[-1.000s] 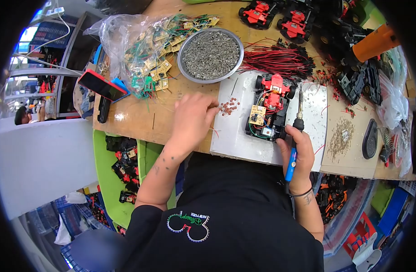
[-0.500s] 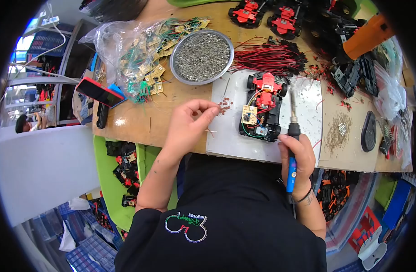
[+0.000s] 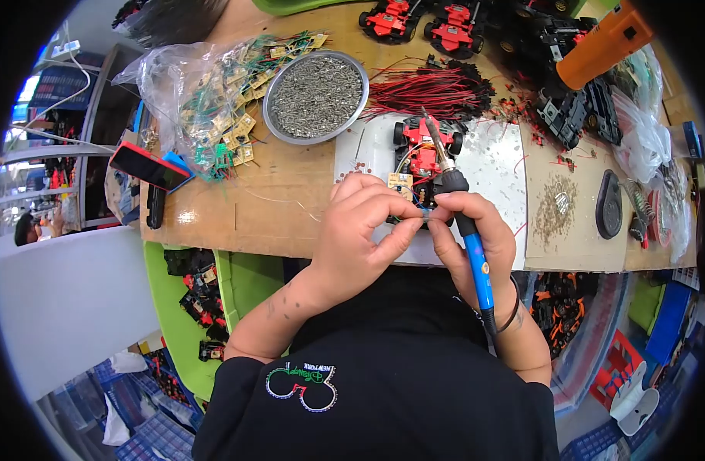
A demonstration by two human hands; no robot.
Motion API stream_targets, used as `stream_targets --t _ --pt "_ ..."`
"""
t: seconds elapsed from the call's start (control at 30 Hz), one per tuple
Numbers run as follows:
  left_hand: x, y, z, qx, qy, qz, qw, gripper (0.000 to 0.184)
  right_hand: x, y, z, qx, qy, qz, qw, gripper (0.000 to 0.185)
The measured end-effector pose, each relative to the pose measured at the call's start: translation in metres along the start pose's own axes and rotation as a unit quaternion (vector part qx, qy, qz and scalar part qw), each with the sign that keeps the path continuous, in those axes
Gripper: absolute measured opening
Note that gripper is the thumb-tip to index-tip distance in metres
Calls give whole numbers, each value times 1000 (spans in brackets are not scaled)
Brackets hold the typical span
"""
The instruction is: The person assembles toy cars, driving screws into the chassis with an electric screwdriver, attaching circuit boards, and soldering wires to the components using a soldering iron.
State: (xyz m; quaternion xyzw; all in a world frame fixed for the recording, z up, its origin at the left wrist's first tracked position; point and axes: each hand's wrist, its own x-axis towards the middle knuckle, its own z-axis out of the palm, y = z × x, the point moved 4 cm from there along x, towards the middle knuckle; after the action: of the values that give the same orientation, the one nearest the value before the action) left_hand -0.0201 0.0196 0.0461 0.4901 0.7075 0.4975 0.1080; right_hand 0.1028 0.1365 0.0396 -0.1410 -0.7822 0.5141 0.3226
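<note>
A soldering iron [image 3: 475, 261] with a blue handle rests in my right hand [image 3: 475, 234], its metal tip pointing up and away over the red and black toy car chassis [image 3: 425, 150]. My left hand [image 3: 364, 230] is pinched at the thumb and forefinger over the chassis's near end, on something too small to name. The fingertips of both hands nearly meet there. Part of the circuit board [image 3: 401, 183] on the chassis shows past my left fingers. Small brown discs [image 3: 358, 169] lie beside it on the white sheet [image 3: 495, 184].
A metal bowl of small metal parts [image 3: 315, 96] stands beyond my left hand. Red and black wires [image 3: 429, 92] lie behind the chassis. Circuit boards [image 3: 229, 134], a phone [image 3: 149, 165], an orange tool [image 3: 602, 46] and other chassis [image 3: 452, 31] are around. Another person [image 3: 29, 229] is at far left.
My left hand has moved from beside the brown discs to the near end of the chassis. My right hand has come in to meet it, the iron now slanting over the chassis.
</note>
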Motion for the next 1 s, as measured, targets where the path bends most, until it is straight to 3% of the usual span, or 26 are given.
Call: stream_targets --t 0.2,0.27,0.4,0.47,0.57,0.67,0.73,0.87,0.93,1.0 --pt "2 7 9 69 -11 26 997 12 -3 6 -5 -4 -2 -13 1000 38" --pt "-2 0 14 -43 1 -41 998 11 -6 7 -7 12 3 -1 1000 38" --pt "-10 -8 23 -96 30 -79 992 11 -14 12 -9 31 13 26 999 37" --pt "-16 -8 25 55 32 -32 997 12 -16 11 -20 -27 -3 4 1000 39" --pt "-23 -12 30 144 44 12 989 15 -27 7 -37 -20 -19 4 1000 41" --pt "-26 -18 33 166 51 27 985 16 -37 6 -51 -70 -29 -72 995 43" --pt "-27 -19 34 165 53 26 984 16 -47 4 -57 -69 -26 -69 995 39" --pt "-28 -21 35 162 62 24 985 16 -66 7 -60 -46 -14 0 999 29" --pt "-28 -21 35 165 63 26 984 16 -78 18 -60 21 14 99 995 29" --pt "-28 -20 36 167 64 29 984 16 -82 23 -58 21 10 92 996 28"
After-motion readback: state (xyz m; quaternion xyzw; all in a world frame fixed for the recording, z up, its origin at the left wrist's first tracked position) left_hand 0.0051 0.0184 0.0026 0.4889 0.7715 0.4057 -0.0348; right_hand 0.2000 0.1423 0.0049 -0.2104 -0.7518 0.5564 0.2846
